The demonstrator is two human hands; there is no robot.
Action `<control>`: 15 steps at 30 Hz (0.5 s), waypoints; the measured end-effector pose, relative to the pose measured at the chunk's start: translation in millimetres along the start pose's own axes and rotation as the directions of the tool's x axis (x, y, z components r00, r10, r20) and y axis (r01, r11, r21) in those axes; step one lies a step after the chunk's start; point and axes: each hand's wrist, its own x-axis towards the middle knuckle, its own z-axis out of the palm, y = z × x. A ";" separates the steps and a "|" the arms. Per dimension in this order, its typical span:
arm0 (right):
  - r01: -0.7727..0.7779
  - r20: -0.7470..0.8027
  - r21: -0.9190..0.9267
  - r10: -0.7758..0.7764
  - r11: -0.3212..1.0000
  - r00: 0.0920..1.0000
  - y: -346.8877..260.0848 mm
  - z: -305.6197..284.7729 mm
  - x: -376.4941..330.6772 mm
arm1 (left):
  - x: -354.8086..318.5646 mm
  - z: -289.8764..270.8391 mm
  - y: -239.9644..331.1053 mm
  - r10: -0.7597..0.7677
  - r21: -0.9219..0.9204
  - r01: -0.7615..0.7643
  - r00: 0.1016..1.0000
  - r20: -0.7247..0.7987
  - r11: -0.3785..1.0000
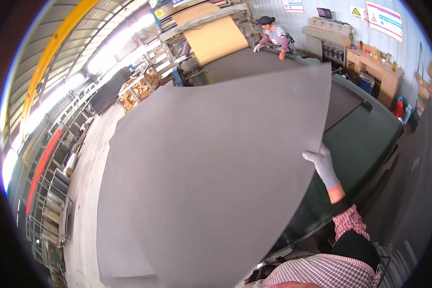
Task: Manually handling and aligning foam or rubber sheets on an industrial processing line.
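Observation:
A large, thin grey sheet (201,158) fills the middle of the view, raised and tilted, its far right corner standing up. My right hand (322,165), in a pale grey glove, pinches the sheet's right edge, the thumb lying on the face turned to me. Below and beyond the sheet is a green-topped table (365,144) with another dark sheet (343,103) lying on it, partly covered by the raised one. My left hand does not show.
Across the table a co-worker (277,38) leans over the dark material. Behind are a machine with a tan web (216,41), a control console (327,36) and a wooden desk (374,67). Racks with rolls (55,211) line the left side, past a concrete floor strip (89,177).

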 end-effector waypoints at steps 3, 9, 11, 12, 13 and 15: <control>0.058 -0.090 0.037 -0.054 0.998 0.994 -42.3 -50.3 -21.0 | -39.3 25.8 17.8 0.054 0.008 -0.054 0.999 0.000 0.999; 0.001 -0.366 0.038 0.013 0.999 0.930 -41.0 -145.5 -45.4 | -66.8 87.6 45.0 0.179 0.060 -0.185 0.978 0.104 0.981; 0.042 -0.450 -0.027 -0.049 0.999 0.892 -41.0 -178.3 -36.2 | -58.6 120.3 47.3 0.212 0.064 -0.226 0.963 0.169 0.972; 0.022 -0.453 0.010 -0.015 1.000 0.891 -34.6 -198.3 -25.7 | -51.9 138.4 44.7 0.226 0.062 -0.242 0.954 0.198 0.968; 0.032 -0.521 -0.005 -0.030 0.999 0.853 -24.0 -226.2 -10.5 | -46.1 165.6 40.7 0.240 0.066 -0.263 0.940 0.244 0.963; 0.049 -0.591 -0.032 -0.058 0.998 0.804 9.1 -270.2 12.9 | -35.6 231.0 19.8 0.264 0.030 -0.293 0.898 0.352 0.956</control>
